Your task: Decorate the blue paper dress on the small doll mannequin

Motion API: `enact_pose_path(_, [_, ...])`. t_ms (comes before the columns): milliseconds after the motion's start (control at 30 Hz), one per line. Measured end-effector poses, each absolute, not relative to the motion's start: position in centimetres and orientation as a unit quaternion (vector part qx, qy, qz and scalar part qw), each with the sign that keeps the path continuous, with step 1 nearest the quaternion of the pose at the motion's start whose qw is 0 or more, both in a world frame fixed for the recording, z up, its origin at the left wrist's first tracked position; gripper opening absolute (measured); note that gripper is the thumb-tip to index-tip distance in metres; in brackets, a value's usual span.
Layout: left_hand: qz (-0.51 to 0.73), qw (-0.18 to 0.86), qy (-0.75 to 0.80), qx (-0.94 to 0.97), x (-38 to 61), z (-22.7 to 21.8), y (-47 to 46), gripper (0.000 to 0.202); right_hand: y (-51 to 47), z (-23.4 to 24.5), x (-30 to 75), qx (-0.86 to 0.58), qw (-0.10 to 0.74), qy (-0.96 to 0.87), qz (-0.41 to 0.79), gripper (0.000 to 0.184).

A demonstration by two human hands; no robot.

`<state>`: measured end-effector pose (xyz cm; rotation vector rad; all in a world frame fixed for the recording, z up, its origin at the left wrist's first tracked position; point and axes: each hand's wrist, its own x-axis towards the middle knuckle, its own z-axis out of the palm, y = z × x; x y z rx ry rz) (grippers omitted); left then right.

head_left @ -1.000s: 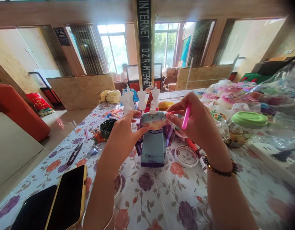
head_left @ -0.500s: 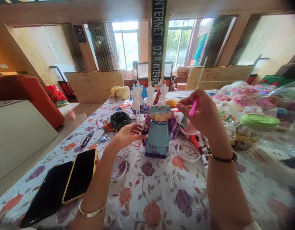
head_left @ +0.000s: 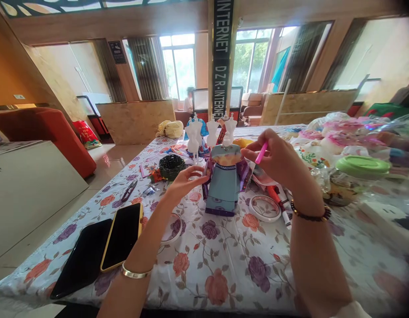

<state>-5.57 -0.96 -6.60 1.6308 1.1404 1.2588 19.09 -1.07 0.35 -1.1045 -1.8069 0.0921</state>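
A small white mannequin wearing a blue paper dress (head_left: 224, 181) with purple sleeves stands on the floral tablecloth (head_left: 224, 265). My left hand (head_left: 184, 182) reaches toward its left side, fingers apart, fingertips touching or nearly touching the purple sleeve. My right hand (head_left: 279, 161) is closed round a pink pen-like stick (head_left: 261, 153), held at the dress's right shoulder. Behind stand several bare white mannequins (head_left: 195, 134).
Two phones (head_left: 123, 234) lie at the near left. A dark woven basket (head_left: 171, 165), small black snips (head_left: 128, 191), two round dishes (head_left: 264, 207), a red marker (head_left: 277, 204), a green-lidded jar (head_left: 357, 179) and plastic bags (head_left: 350, 132) crowd the table. A person sits far behind.
My left hand let go of the dress's shoulder and dropped to its left side. The view pulled back and tilted, so the table's near edge shows. My right hand stays at the right shoulder.
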Motion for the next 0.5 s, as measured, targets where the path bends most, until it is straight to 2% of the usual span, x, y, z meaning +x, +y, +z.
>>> enact_pose_path(100, [0.476, 0.409, 0.432, 0.648, -5.6, -6.1, -0.7, 0.024, -1.1, 0.3, 19.2, -0.450, 0.489, -0.746, 0.049, 0.023])
enact_pose_path(267, [0.432, 0.440, 0.438, 0.654, -6.0, -4.6, -1.1, 0.027, -0.7, 0.1, 19.4, -0.454, 0.484, -0.742, 0.093, 0.024])
enact_pose_path(500, [0.450, 0.378, 0.462, 0.664, -5.8, -2.7, -1.8, 0.025, -1.2, 0.5, 19.6, -0.488, 0.461, -0.738, 0.066, 0.025])
